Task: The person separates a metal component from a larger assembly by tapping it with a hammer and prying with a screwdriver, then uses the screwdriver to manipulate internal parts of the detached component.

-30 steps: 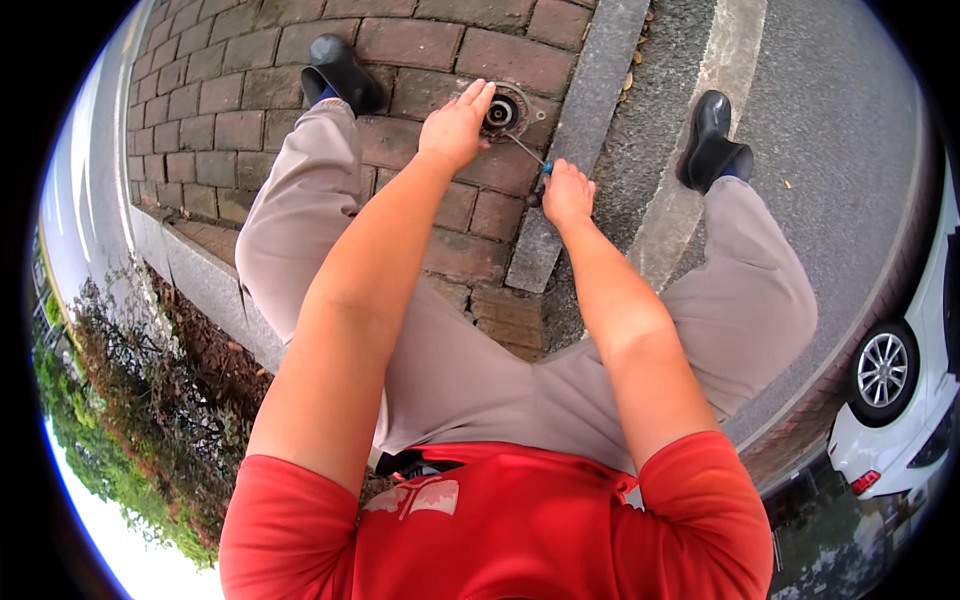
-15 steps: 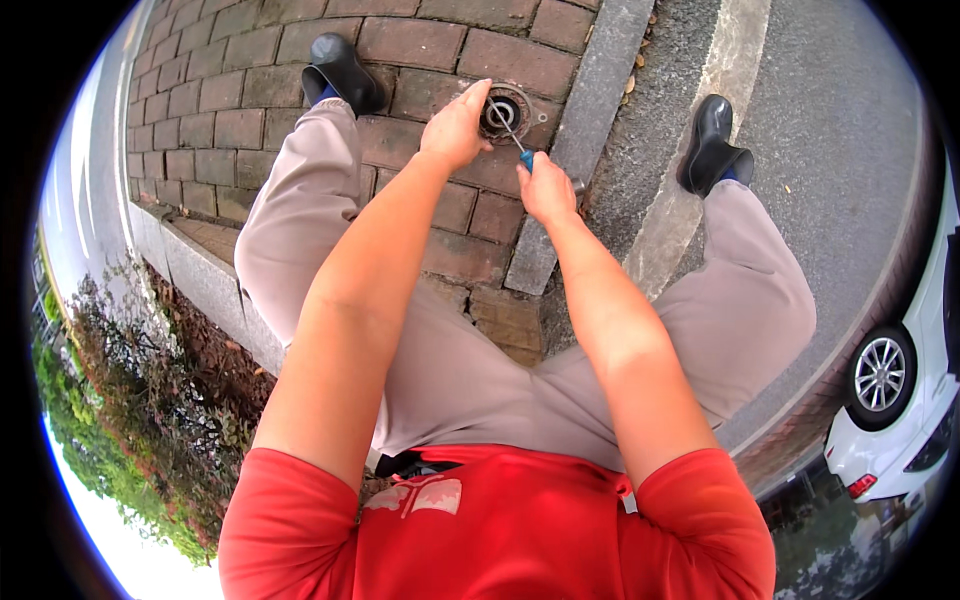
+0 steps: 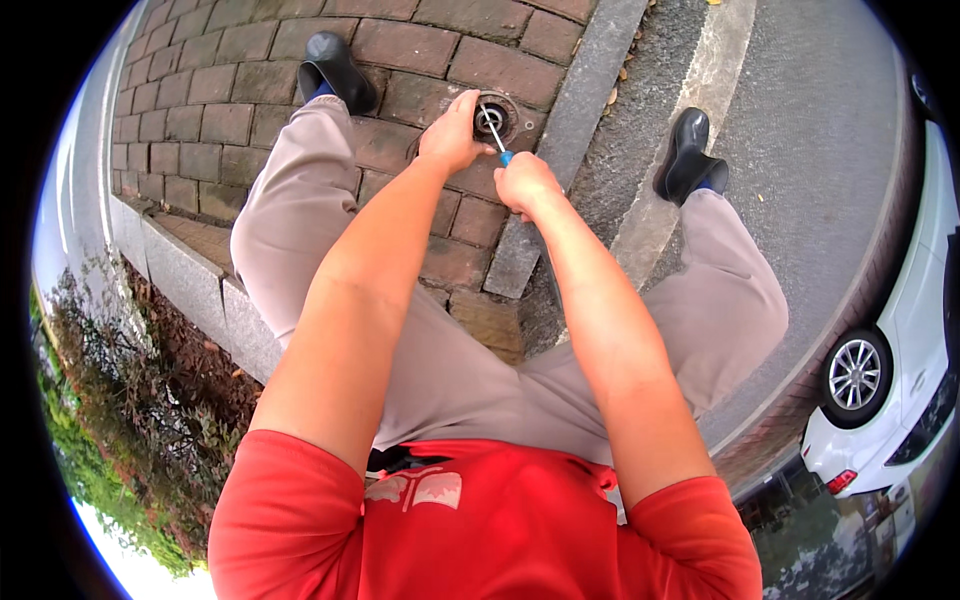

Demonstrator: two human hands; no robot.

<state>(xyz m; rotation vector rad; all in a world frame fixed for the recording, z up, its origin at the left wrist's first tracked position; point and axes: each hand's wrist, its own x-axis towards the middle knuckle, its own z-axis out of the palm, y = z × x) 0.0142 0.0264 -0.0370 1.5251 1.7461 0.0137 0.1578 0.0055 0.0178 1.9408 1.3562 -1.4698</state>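
Note:
A round, dark, rusty metal part [image 3: 511, 113] with a hollow centre and a small lug on its rim rests on the brick pavement, near the kerb. My left hand [image 3: 455, 137] is closed against its left side, the fingers along the rim. In my right hand [image 3: 527, 184] is a screwdriver [image 3: 506, 157] with a blue handle, gripped in a closed fist. Its thin metal shaft slants up and left, and the tip reaches into the part's opening. Exactly what the tip touches is too small to tell.
My dark shoes stand apart, the left shoe [image 3: 339, 74] on the bricks and the right shoe [image 3: 688, 152] on the road. A grey stone kerb [image 3: 587, 98] runs between them. Shrubs [image 3: 150, 400] grow at lower left. A white car [image 3: 900, 385] stands at far right.
My right hand has turned and wraps higher around the screwdriver handle, hiding more of the blue. The shaft stands a little steeper. My left hand stays at the metal part.

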